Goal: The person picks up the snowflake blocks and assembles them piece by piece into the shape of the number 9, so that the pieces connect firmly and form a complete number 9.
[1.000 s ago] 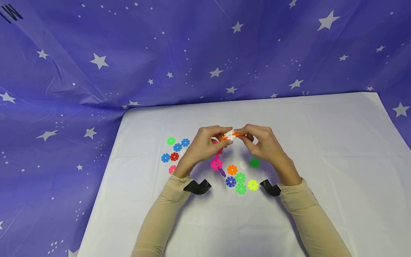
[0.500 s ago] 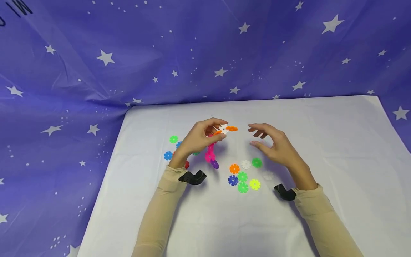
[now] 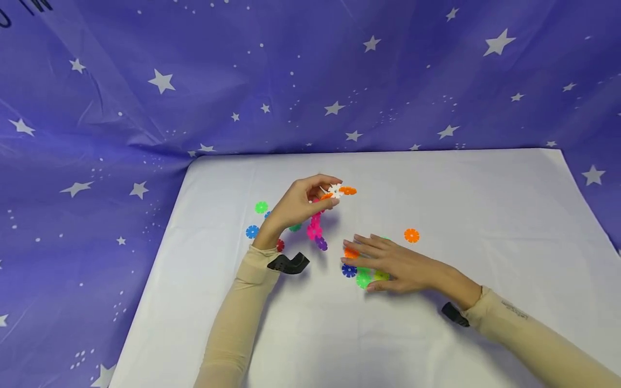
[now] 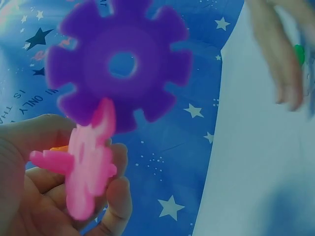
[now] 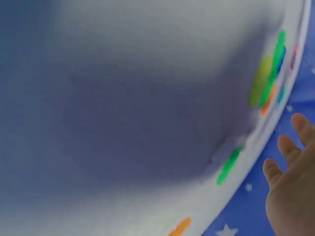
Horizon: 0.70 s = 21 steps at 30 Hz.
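Observation:
My left hand [image 3: 301, 202] pinches a white notched disc [image 3: 335, 191] between thumb and fingers, above the table. Joined to it is an orange notched disc [image 3: 347, 191], with a second orange one partly hidden by the fingers. A chain of pink discs [image 3: 314, 230] hangs below the hand, ending in a purple disc [image 4: 120, 64] that looms large in the left wrist view. My right hand [image 3: 393, 261] hovers with spread fingers over a loose group: an orange disc [image 3: 351, 253], a dark blue disc [image 3: 349, 270], green discs [image 3: 363, 279] and a yellow disc [image 3: 381, 275], partly covered.
Behind the left forearm lie more discs, among them a light green disc [image 3: 261, 207], a blue disc [image 3: 252, 231] and a red disc [image 3: 280, 245]. One orange disc [image 3: 411, 235] sits apart on the white tablecloth [image 3: 485, 215]. A starry purple cloth [image 3: 291, 81] hangs behind the table.
My right hand has let go of the joined discs, moved right, then swung down over the loose group. The left hand has drawn slightly left, still holding the piece. A lone orange disc is newly visible.

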Tool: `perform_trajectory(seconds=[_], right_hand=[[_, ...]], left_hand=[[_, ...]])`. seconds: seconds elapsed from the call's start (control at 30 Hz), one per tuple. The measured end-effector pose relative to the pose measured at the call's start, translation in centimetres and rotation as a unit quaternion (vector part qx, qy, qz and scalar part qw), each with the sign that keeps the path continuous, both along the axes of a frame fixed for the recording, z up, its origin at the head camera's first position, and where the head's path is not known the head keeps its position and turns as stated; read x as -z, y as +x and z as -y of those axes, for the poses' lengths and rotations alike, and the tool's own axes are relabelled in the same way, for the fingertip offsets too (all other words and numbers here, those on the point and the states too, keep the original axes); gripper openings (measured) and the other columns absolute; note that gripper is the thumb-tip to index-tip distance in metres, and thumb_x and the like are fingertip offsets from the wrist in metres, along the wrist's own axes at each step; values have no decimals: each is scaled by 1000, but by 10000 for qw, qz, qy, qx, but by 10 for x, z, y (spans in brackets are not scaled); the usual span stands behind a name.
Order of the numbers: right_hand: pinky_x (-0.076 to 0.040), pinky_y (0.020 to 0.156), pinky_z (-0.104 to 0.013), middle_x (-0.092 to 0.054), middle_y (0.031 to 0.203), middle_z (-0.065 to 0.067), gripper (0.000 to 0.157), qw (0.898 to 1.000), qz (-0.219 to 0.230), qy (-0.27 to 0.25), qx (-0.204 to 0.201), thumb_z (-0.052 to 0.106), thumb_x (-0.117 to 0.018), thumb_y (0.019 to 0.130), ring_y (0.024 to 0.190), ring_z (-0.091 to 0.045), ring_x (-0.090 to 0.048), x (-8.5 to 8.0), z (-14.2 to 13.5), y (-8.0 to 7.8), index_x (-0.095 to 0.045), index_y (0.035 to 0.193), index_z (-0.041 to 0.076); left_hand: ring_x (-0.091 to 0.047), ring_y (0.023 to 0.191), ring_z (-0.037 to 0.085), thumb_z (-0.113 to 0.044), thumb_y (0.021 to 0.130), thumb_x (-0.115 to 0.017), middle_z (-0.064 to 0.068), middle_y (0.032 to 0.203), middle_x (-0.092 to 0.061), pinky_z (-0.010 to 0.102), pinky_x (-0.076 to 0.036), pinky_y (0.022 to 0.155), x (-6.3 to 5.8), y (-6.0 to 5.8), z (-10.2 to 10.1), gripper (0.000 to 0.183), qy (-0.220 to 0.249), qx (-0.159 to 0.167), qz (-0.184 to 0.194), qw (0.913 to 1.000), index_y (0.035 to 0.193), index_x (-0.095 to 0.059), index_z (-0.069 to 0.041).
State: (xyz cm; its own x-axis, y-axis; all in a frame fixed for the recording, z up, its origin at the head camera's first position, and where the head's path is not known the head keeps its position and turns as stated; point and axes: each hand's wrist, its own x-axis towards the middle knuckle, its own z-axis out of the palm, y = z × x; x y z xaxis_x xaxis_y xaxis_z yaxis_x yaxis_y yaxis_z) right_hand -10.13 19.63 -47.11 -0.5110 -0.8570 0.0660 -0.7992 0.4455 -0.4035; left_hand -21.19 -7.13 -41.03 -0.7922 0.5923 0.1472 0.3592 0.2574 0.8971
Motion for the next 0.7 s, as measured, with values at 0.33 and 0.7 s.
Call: perform_trajectory(seconds=[0.33, 0.7], right_hand=[[-19, 115, -62, -19, 163, -14, 57, 9952, 2, 833, -520, 28, -53, 100, 149, -42, -14, 14, -7, -1, -33, 153, 29], [-12, 118, -59, -13, 164, -12, 55, 9951, 330, 888, 286, 32, -51, 102, 151, -39, -8, 12, -29, -45, -33, 154, 27]], left_hand=[[-59, 77, 17, -19, 89, -73, 4, 97, -63, 27, -50, 68, 1, 1, -2, 37, -102, -4, -83, 9999, 125, -65, -13], [-61, 78, 19, -20, 89, -73, 7, 103, -61, 27, -51, 68, 2, 1, -6, 38, -229, 12, 162, 9996, 126, -65, -14]])
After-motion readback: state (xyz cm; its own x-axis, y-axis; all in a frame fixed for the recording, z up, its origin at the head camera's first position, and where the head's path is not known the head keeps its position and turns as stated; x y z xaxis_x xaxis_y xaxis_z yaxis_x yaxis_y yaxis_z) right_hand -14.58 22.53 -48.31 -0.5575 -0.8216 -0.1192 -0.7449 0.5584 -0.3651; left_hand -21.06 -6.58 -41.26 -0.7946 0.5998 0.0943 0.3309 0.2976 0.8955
